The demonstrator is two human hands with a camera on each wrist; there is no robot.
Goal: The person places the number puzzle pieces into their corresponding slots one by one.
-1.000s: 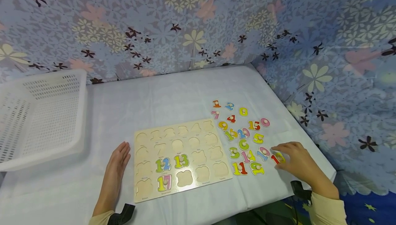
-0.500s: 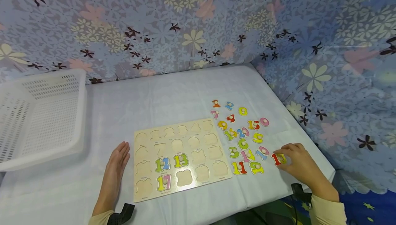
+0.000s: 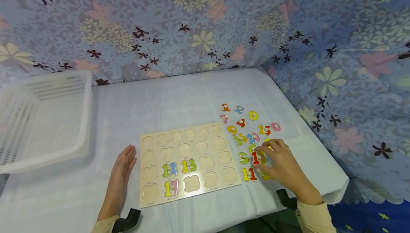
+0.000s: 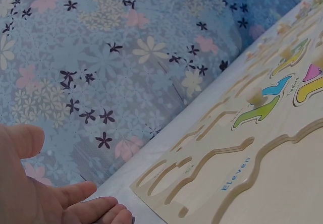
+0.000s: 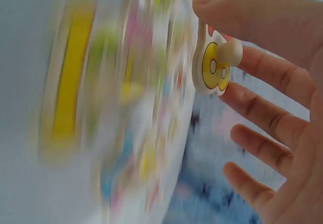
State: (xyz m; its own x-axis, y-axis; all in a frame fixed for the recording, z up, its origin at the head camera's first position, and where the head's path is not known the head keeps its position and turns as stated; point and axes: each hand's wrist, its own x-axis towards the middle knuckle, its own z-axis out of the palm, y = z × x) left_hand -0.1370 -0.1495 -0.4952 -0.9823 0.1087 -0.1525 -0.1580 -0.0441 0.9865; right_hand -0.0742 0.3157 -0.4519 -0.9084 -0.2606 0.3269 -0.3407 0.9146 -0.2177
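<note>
My right hand point(image 3: 283, 162) pinches a wooden number 18 puzzle piece point(image 5: 207, 70), with a red 1, a yellow 8 and a small round knob. It is held above the loose number pieces, just right of the wooden puzzle board point(image 3: 178, 190). In the right wrist view the thumb and fingers grip its edges, and the other fingers are spread. My left hand point(image 3: 121, 172) rests on the white cloth left of the board, fingers straight, holding nothing. Seated in the board are a 12 point(image 3: 169, 169), a 13 point(image 3: 189, 165) and a 17 point(image 3: 171, 188); its other recesses are bare.
Several loose number pieces lie right of the board, among them an 11 point(image 3: 249, 174), a 3 point(image 3: 243, 158) and a 15 point(image 3: 264, 130). My right hand partly covers some. A white plastic basket point(image 3: 84, 112) stands at the left. Flowered cloth hangs behind and right.
My right hand has taken the 18 from the right end of the loose pieces and carried it left over them. My left hand stays in place.
</note>
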